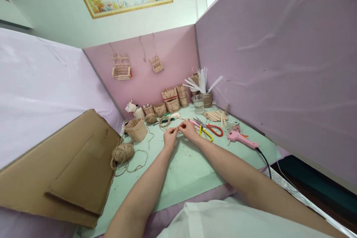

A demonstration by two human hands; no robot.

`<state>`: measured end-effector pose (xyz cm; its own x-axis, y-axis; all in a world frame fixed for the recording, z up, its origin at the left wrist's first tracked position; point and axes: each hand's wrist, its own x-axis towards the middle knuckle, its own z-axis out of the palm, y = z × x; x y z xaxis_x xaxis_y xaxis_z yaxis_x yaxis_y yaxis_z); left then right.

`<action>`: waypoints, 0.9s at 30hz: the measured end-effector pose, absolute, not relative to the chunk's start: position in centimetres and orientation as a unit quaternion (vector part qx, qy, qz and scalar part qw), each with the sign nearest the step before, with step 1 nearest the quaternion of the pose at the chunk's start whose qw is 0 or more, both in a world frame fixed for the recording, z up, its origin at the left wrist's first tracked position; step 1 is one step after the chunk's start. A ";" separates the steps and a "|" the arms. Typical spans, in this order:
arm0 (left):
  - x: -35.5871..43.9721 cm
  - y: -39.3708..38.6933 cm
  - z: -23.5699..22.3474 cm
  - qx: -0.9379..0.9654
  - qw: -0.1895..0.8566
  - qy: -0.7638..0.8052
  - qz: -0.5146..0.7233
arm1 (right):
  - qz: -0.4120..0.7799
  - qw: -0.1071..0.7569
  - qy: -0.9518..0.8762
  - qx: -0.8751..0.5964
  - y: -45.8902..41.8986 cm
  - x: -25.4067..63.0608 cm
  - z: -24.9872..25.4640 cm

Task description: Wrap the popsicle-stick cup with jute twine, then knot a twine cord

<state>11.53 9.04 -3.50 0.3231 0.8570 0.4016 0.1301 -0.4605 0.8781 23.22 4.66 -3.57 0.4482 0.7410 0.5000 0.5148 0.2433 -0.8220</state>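
My left hand [170, 137] and my right hand [187, 130] meet over the middle of the green table, thumbs and fingers pinched close together. Whatever lies between the fingertips is too small to make out. Just right of my right hand are scissors with yellow handles [205, 134] and scissors with red handles [214, 130]. A coil of twine [164, 121] lies behind my left hand. To the left stands a basket of wooden sticks [136, 130], with a ball of twine [123, 152] in front of it.
A pink glue gun [242, 139] with a black cord lies at the right. Loose wooden sticks [214, 115], a clear cup of water [198, 105] and several small stick-covered pots [171, 100] stand along the back. Cardboard sheets [83, 178] lean at the left.
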 end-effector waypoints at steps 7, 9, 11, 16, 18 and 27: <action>11.8 8.5 -3.0 0.675 0.450 0.356 0.463 | 0.085 0.580 -0.529 -0.614 4.3 22.8 -3.3; 11.8 8.4 -2.8 0.636 0.501 0.368 0.457 | 0.082 0.579 -0.532 -0.612 4.2 22.7 -3.2; 11.8 8.4 -2.4 0.570 0.592 0.376 0.429 | 0.073 0.580 -0.538 -0.608 4.2 22.5 -3.2; 11.2 9.2 -1.3 0.381 0.819 0.328 0.275 | 0.045 0.591 -0.563 -0.576 3.9 22.1 -3.0; 10.9 9.5 -1.2 0.342 0.853 0.312 0.241 | 0.043 0.595 -0.575 -0.560 3.8 22.0 -2.9; 11.6 9.1 -2.8 0.558 0.662 0.317 0.388 | 0.068 0.572 -0.547 -0.607 4.1 22.7 -3.2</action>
